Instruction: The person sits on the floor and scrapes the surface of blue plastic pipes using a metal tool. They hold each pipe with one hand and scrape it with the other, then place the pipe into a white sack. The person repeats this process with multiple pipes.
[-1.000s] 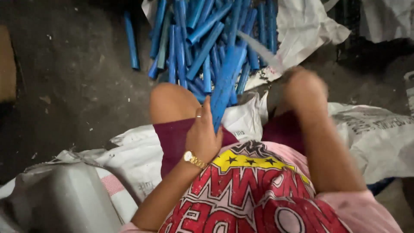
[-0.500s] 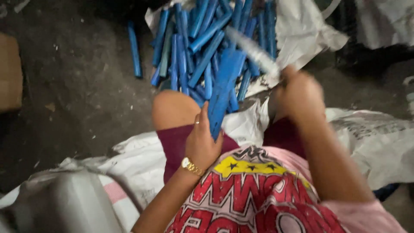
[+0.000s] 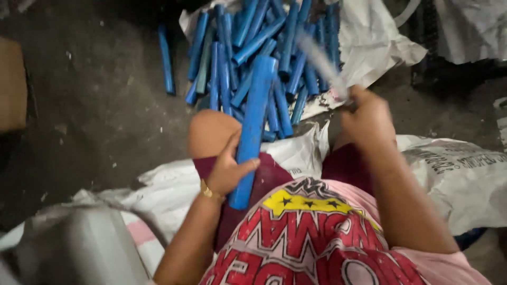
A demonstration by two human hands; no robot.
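Note:
My left hand point(image 3: 228, 168) grips a thick blue pipe piece point(image 3: 254, 116) near its lower end, holding it slanted over my left knee. My right hand point(image 3: 367, 117) is closed around a thin grey blade-like tool point(image 3: 321, 62), blurred by motion, its tip pointing up-left beside the pipe's upper end. Just beyond both hands lies a pile of several blue pipe pieces point(image 3: 248, 47), spread over a white sack point(image 3: 369, 47) on the floor.
One blue pipe piece point(image 3: 166, 58) lies alone on the dark floor, left of the pile. White woven sacks point(image 3: 465, 174) surround my legs on both sides. A brown box point(image 3: 11, 84) sits at the left edge.
The blue pipe in my left hand has risen a little and stands more upright. My right hand has swung the grey tool along the pipe's upper part.

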